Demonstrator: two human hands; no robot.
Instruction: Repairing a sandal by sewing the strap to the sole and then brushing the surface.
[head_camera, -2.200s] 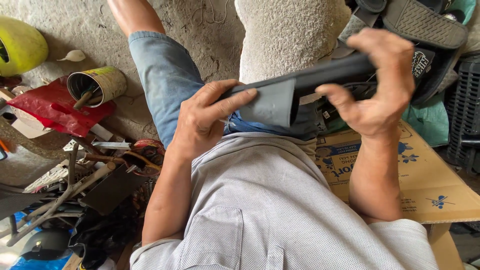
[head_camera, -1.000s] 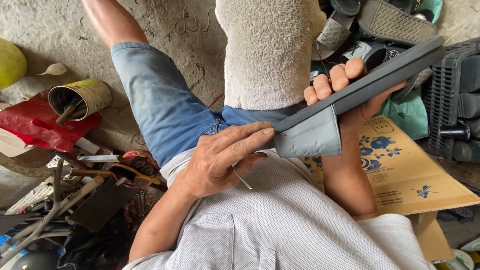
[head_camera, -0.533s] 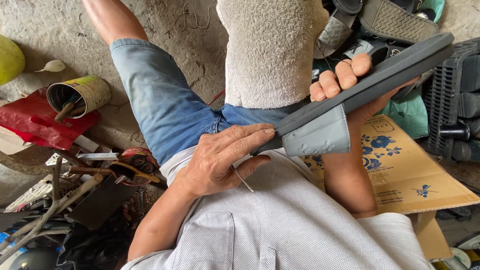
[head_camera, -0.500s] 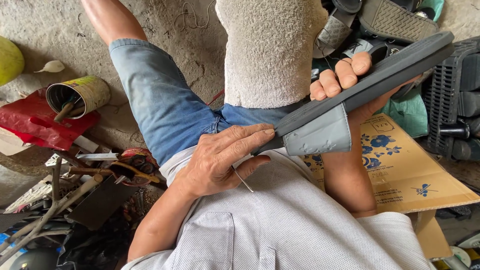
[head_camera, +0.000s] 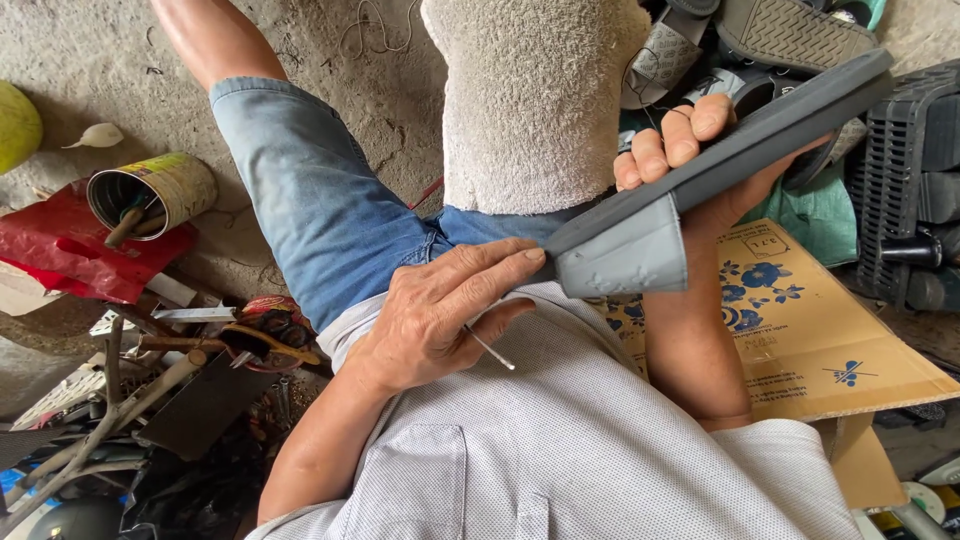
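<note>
Head view: your right hand (head_camera: 715, 150) is clamped round the grey sandal (head_camera: 720, 170), held tilted above your lap, w/ its strap (head_camera: 625, 255) hanging below. Your left hand (head_camera: 440, 315) pinches a thin needle (head_camera: 490, 350), fingertips (head_camera: 525, 262) touching the sandal's near end. Tin can (head_camera: 155, 190) sits well off to the left of that hand.

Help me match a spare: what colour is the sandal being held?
Dark grey sandal, lighter grey strap; head view.

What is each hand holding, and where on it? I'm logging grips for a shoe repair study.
The right hand grips the grey sandal at mid-sole. The left hand pinches a thin needle and touches the sandal's end.
</note>
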